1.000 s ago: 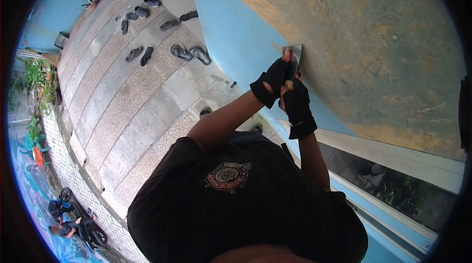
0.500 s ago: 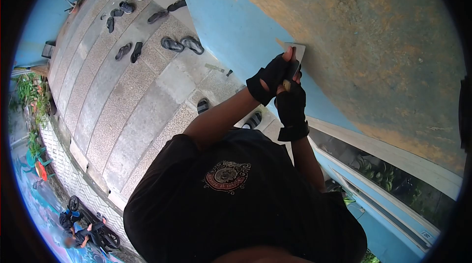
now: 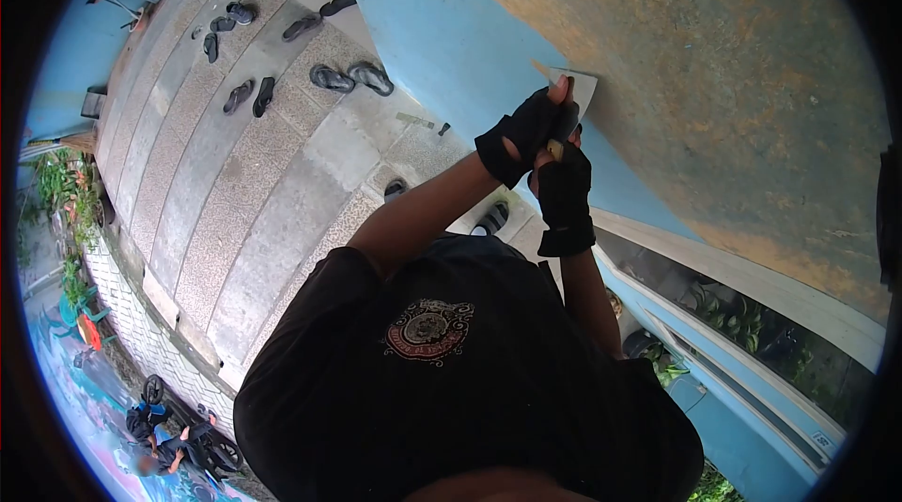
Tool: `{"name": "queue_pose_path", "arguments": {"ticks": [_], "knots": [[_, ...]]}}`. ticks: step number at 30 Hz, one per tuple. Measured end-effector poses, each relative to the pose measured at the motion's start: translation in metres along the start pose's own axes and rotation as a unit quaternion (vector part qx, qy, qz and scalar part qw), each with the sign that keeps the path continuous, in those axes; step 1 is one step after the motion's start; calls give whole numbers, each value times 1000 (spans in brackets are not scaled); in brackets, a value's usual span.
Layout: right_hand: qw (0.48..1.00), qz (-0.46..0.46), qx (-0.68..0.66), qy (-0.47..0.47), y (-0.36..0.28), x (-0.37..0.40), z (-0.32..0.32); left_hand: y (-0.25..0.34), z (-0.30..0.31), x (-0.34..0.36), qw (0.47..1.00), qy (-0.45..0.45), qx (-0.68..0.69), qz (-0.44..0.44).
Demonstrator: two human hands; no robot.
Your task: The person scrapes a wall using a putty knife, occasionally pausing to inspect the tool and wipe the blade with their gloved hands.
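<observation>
Both of my hands are on a scraper with a wide, flat metal blade. Its blade lies against the wall, at the border between blue paint and bare grey-brown plaster. My left hand, in a black fingerless glove, is closed over the upper part of the scraper, thumb along the blade. Just below it my right hand, gloved alike, is wrapped around the handle, whose yellowish end shows by the thumb. Most of the handle is hidden by my fingers.
Several pairs of sandals and shoes are scattered on the tiled floor. A ledge runs along the wall's lower right, with plants behind it. At lower left, a person is beside a motorcycle.
The scraper and both hands have shifted slightly up and to the right along the wall. My grip stays the same. The whole view has tilted a little.
</observation>
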State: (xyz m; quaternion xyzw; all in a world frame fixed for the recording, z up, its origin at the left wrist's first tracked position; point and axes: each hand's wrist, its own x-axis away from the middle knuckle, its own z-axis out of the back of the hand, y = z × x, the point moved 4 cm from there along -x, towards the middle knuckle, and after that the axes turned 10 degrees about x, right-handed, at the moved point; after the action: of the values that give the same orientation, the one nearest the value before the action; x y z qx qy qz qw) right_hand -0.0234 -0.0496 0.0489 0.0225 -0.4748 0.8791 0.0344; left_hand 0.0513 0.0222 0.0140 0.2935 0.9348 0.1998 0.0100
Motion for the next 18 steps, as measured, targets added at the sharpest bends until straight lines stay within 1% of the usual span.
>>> {"name": "queue_pose_path", "arguments": {"ticks": [1, 3, 4, 6, 7, 8, 10, 13, 14, 16, 17, 18], "knots": [[1000, -4, 1, -2, -1, 1, 4, -2, 1, 0, 1000, 3, 3, 2], [998, -41, -29, -34, -2, 3, 4, -2, 3, 2, 1000, 7, -10, 7], [998, -40, -31, -33, -4, 4, 3, -3, 0, 4, 1000, 6, -12, 7], [998, -30, -34, 47, -8, 2, 8, -6, -8, 4, 1000, 12, 12, 2], [1000, 8, -6, 21, -13, 1, 12, -4, -9, 0, 999, 17, 34, -3], [1000, 7, -6, 21, -14, -1, 12, -2, -8, -2, 999, 17, 34, -2], [1000, -19, 17, 8, -10, 4, 10, -5, -6, 1, 1000, 3, 24, -9], [999, -36, 2, -3, 1, 4, 13, -9, -12, 2, 1000, 4, 22, -8], [999, -33, 1, -3, 1, 2, 13, -6, -11, 2, 1000, 3, 20, -10], [997, 39, 59, 35, -23, 2, 16, -6, -9, 0, 998, 9, 67, -3], [997, 34, 61, 34, -16, 3, 18, -9, -10, -1, 997, 11, 70, -1], [1000, -5, 18, 17, -6, 5, 18, -13, -12, 1, 997, 24, 73, 3]]}}
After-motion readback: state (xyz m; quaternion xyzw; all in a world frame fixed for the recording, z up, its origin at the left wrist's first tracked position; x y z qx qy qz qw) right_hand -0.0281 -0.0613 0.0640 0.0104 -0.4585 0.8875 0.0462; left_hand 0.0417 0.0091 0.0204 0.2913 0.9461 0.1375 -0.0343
